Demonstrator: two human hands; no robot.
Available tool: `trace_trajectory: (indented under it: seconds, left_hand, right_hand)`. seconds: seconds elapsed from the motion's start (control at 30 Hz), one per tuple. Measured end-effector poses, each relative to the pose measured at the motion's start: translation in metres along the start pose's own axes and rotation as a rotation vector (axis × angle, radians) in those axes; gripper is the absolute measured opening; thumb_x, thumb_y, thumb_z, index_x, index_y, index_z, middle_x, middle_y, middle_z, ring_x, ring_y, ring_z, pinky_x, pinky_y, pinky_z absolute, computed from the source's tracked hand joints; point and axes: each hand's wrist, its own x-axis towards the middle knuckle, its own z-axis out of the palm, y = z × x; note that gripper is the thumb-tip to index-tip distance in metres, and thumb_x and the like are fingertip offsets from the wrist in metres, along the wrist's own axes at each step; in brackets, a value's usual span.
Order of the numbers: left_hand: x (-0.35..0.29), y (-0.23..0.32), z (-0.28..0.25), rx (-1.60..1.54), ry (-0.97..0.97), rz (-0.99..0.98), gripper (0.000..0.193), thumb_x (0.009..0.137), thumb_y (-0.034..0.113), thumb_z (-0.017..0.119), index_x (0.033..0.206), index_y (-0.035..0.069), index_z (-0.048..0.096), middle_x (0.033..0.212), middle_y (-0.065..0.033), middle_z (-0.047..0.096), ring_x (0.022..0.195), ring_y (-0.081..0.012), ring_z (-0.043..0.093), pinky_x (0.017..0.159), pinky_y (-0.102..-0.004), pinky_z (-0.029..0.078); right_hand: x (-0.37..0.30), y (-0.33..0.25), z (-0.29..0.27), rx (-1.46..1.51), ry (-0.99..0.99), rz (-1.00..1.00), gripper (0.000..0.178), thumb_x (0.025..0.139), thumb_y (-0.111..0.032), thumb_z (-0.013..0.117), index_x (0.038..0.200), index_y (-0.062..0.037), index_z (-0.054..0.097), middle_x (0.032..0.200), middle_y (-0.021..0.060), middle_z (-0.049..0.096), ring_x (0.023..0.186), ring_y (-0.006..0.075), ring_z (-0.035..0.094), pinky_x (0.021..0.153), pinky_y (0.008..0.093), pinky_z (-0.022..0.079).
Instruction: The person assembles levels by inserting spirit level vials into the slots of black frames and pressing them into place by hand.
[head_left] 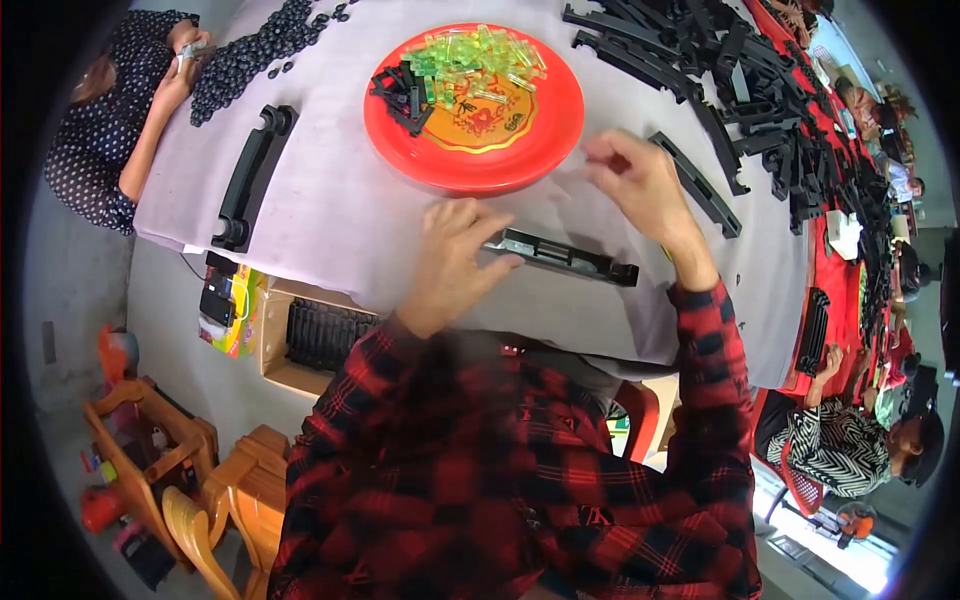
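Observation:
In front of me a long black plastic bar (585, 262) with an open channel lies on the cloth. My left hand (455, 255) has its left end between thumb and fingers. Raised to the right of the plate, my right hand (640, 185) has thumb and forefinger curled together in a pinch. Its fingertips are blurred, and anything between them is too small to make out. Beside that hand lies another black bar (697, 186). The red plate (470, 175) beyond my hands holds clear yellow-green pieces (470, 60) and small black parts (402, 95).
A black bar (252, 185) lies at the left, near a pile of round black pieces (255, 50) and a co-worker's hand (182, 50). Many black parts (735, 90) are heaped at the far right. A cardboard box (285, 375) stands below the table edge; other people sit at the right.

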Motion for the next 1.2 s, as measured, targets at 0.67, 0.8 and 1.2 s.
trace_trajectory:
  seconds: [0.67, 0.8, 1.2]
  left_hand:
    - [0.0, -0.004, 0.006, -0.017, -0.026, 0.017, 0.04, 0.07, 0.021, 0.086, 0.106, 0.013, 0.071, 0.096, -0.0028, 0.062, 0.106, -0.0268, 0.058, 0.103, -0.0461, 0.037]
    - [-0.006, -0.01, -0.001, -0.019, -0.03, -0.002, 0.038, 0.07, 0.022, 0.087, 0.103, 0.013, 0.072, 0.098, -0.0014, 0.063, 0.105, -0.0256, 0.058, 0.104, -0.0473, 0.036]
    - [-0.007, 0.006, 0.004, -0.04, -0.106, 0.11, 0.037, 0.069, 0.019, 0.088, 0.1, 0.008, 0.07, 0.091, -0.003, 0.061, 0.096, -0.0256, 0.059, 0.107, -0.047, 0.034]
  right_hand:
    - [0.112, 0.049, 0.03, -0.373, 0.022, -0.038, 0.013, 0.087, -0.014, 0.067, 0.094, -0.0043, 0.073, 0.086, 0.0068, 0.074, 0.076, 0.0195, 0.069, 0.071, 0.0333, 0.054]
    - [0.037, -0.012, 0.014, -0.087, -0.006, 0.033, 0.009, 0.09, -0.008, 0.066, 0.093, 0.0008, 0.069, 0.081, -0.0039, 0.066, 0.075, 0.0029, 0.055, 0.066, 0.0219, 0.046]
    - [-0.095, -0.04, 0.041, -0.116, 0.105, 0.094, 0.013, 0.085, -0.001, 0.071, 0.097, -0.003, 0.071, 0.082, 0.0084, 0.064, 0.074, 0.024, 0.063, 0.066, 0.0339, 0.05]
